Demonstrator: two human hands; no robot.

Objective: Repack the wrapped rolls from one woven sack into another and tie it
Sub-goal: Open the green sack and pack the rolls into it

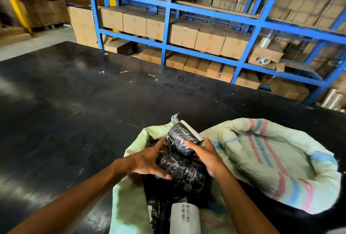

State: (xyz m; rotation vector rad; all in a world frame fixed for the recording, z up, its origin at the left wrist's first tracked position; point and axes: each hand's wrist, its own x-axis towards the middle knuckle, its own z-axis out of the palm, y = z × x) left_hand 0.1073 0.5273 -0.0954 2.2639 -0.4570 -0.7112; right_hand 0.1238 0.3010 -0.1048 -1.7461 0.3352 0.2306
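Observation:
A pale green woven sack [129, 205] stands open at the bottom centre of the black table, holding several rolls wrapped in black film; one roll with a white barcode label [185, 217] lies near its mouth. My left hand [148, 160] grips a wrapped roll [177, 168] above the sack's opening. My right hand [207, 157] holds a second wrapped roll [182, 138] with a white end, raised just over the first. To the right lies a second woven sack [271, 159], pale with pink and blue stripes, its mouth rolled open.
The black table [84, 112] stretches far and left, with small scraps on it. Behind it stand blue metal racks [166, 28] full of cardboard boxes, with tape rolls [262, 60] on a shelf at right. A yellow post [16, 3] stands far left.

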